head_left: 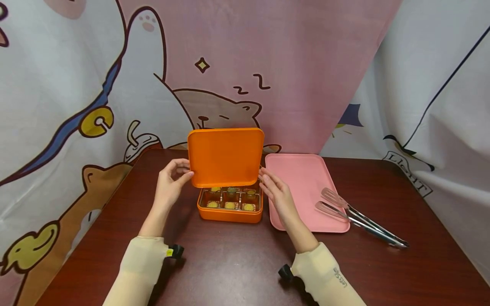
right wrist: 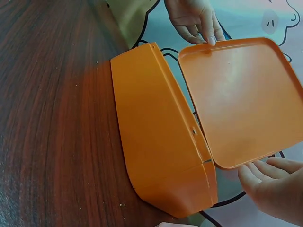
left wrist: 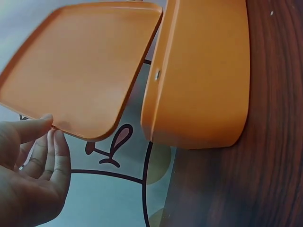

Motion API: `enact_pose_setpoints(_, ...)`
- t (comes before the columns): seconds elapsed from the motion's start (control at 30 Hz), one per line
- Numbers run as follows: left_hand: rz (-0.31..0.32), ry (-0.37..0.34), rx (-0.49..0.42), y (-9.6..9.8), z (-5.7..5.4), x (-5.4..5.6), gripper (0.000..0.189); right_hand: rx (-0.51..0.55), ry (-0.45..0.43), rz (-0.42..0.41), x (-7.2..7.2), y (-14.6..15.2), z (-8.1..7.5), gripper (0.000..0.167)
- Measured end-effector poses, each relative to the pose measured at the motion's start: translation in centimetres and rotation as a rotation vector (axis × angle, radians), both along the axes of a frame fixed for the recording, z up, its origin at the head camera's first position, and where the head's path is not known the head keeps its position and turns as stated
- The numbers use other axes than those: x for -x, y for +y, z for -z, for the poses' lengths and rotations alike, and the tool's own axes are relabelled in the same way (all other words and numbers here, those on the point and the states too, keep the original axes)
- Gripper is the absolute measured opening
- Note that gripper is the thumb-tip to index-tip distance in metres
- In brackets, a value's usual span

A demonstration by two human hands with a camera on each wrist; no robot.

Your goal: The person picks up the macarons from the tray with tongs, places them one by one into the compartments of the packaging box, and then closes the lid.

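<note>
An orange lid [head_left: 226,157] stands raised and tilted over the rear part of an orange lunch box [head_left: 229,216]. My left hand [head_left: 171,180] pinches the lid's left edge, thumb on the near face and fingers behind. At the opposite edge is my right hand [head_left: 278,193], its fingers [right wrist: 258,171] mostly straight and their tips at the rim. Inside the box, clear dividers make compartments with small yellow round pieces [head_left: 229,205] in them. The lid covers part of the back row.
Right of the box lies a pink tray [head_left: 302,191]. Metal tongs [head_left: 363,219] with pinkish tips rest across its right edge onto the dark wooden table [head_left: 229,263]. A printed cartoon curtain [head_left: 306,63] hangs behind the table.
</note>
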State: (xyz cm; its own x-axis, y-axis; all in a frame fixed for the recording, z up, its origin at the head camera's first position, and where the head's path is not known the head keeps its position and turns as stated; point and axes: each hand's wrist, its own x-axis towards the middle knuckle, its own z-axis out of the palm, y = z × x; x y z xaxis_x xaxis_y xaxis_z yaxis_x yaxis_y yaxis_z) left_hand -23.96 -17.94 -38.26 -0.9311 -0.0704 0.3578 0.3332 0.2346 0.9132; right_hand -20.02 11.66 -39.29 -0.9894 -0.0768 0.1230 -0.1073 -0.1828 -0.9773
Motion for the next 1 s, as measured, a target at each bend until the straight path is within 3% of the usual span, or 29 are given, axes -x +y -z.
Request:
enact_pose_setpoints(0.23, -0.075, 0.027, 0.034, 0.2, 0.2, 0.0, 0.018, 0.048, 0.024, -0.002, -0.1, 0.1, -0.1, 0.054)
enact_pose_setpoints(0.43, -0.129, 0.108, 0.134, 0.4, 0.3, -0.1, 0.015, 0.030, -0.001, -0.002, -0.3, -0.2, 0.0, 0.054)
enact_pose_setpoints(0.63, -0.177, 0.135, 0.248, 0.7, 0.4, -0.3, 0.020, -0.017, 0.009, 0.070, -0.4, -1.0, 0.2, 0.052)
enact_pose_setpoints(0.8, -0.181, 0.090, 0.287, 0.7, 0.6, -0.5, 0.022, 0.001, 0.030, 0.137, -0.2, -1.6, 0.7, 0.053)
enact_pose_setpoints(1.0, -0.109, -0.037, 0.182, 0.6, 0.8, -0.9, 0.025, -0.066, 0.027, 0.163, 0.4, -1.5, 1.3, 0.053)
